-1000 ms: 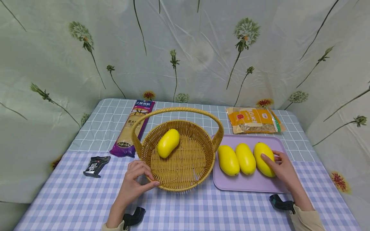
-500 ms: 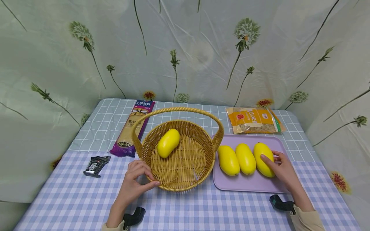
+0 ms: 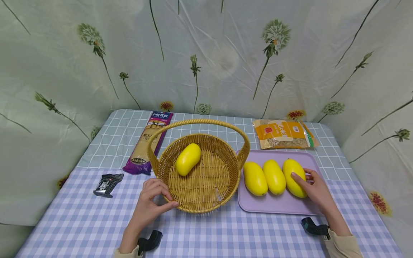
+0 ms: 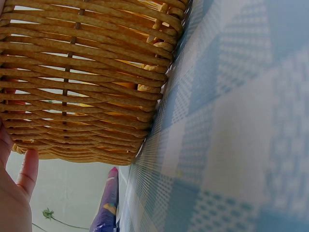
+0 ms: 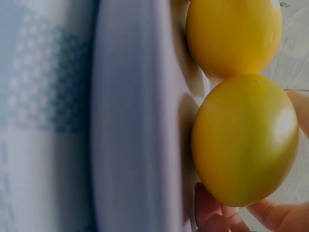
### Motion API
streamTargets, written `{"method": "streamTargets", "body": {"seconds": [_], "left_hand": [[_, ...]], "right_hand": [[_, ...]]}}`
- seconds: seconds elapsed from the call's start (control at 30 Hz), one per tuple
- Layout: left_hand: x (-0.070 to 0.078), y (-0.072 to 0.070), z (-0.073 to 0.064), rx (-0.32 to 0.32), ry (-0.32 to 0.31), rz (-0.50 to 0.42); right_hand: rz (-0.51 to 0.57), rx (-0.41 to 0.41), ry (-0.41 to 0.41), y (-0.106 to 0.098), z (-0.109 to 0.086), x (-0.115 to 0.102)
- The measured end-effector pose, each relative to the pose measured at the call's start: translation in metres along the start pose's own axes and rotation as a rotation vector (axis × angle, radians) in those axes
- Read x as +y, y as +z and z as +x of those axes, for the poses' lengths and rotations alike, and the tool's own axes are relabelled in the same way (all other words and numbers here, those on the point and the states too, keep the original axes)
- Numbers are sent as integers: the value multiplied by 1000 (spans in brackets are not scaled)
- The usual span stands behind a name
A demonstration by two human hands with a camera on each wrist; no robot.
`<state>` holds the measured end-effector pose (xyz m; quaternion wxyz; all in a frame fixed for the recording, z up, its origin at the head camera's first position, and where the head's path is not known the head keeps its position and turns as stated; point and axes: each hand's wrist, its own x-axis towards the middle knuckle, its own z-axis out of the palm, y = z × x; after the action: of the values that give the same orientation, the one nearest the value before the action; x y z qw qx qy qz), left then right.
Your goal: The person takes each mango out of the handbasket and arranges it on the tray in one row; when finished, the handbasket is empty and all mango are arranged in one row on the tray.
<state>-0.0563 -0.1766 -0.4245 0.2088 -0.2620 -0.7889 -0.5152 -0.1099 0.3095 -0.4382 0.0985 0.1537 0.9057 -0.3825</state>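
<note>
My left hand [image 3: 149,204] pinches the near left rim of a round wicker basket [image 3: 209,182] with a tall arched handle. Inside it, toward the far left, lies one smooth oblong yellow fruit [image 3: 188,159]. To the right, three similar fruits rest side by side on a lilac tray [image 3: 271,207]. My right hand [image 3: 317,190] grips the rightmost yellow fruit [image 3: 293,177], thumb on top and fingers at its right side. In the right wrist view that yellow fruit [image 5: 246,140] still sits low by the tray, against its neighbour. The left wrist view shows the basket's woven side [image 4: 82,82].
A purple pasta packet [image 3: 146,147] lies behind and left of the basket. A small black packet [image 3: 108,185] sits at the far left. Behind the tray lies an orange and clear food bag [image 3: 284,134]. A floral curtain [image 3: 222,64] hangs behind the table.
</note>
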Motion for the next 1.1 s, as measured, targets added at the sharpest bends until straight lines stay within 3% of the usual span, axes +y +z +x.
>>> {"method": "streamTargets", "body": {"seconds": [0.3,0.5,0.6,0.73,0.87,0.97,1.1], "left_hand": [[0,0,0,-5,-9,2],[-1,0,0,-9,-18,5],[-1,0,0,-9,-13,4],[-1,0,1,-7,1,-1],[-1,-1,1,-5,8,-6],[0,-1,0,-2,6,-6],[0,0,0,-3,4,-7]], "right_hand": [[-3,24,11,-2,-2,-2],[1,177,-50,2,-4,1],[-22,299,-141,7,-1,8],[-41,454,-333,15,13,24],[3,530,-509,26,22,29],[58,519,-622,30,14,10],[136,460,-757,31,-17,-39]]}}
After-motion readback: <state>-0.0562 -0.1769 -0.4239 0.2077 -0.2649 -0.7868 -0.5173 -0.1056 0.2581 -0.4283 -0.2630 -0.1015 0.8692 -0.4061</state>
